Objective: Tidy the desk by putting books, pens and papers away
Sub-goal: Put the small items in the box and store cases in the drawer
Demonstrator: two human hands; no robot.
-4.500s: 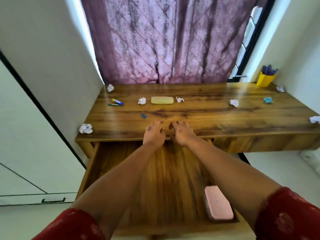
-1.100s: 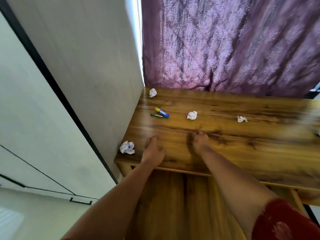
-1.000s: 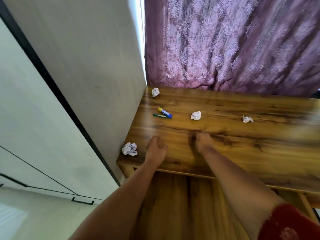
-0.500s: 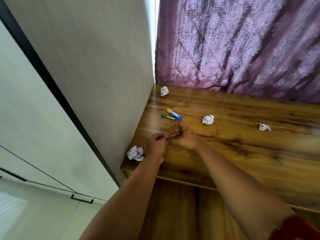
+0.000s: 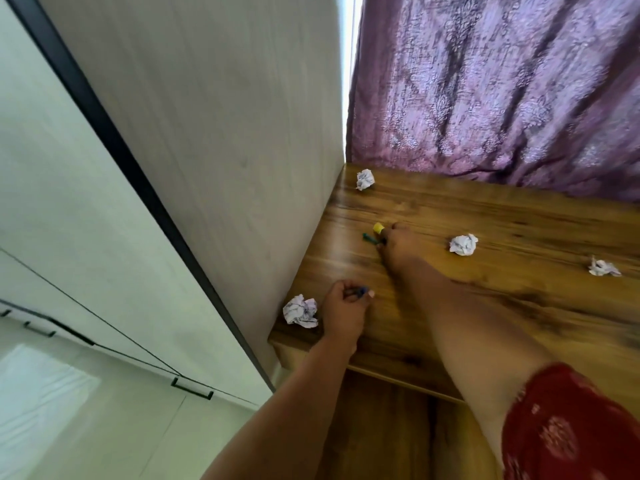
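On the wooden desk, my right hand reaches to the far left and its fingers curl over a blue marker, of which only the yellow end shows. A green pen lies just beside it, its right end under my fingers. My left hand rests near the front left corner and pinches a small blue piece, perhaps a pen cap. Crumpled paper balls lie at the front left corner, the back left corner, mid-desk and further right.
A pale wall panel bounds the desk's left edge. A purple curtain hangs behind it. The open wooden drawer lies below the front edge under my arms. White cabinet doors stand to the left.
My view has swung left. My hands met above the desk, the blue piece went into my left hand, and my right hand then moved away onto the marker and green pen.
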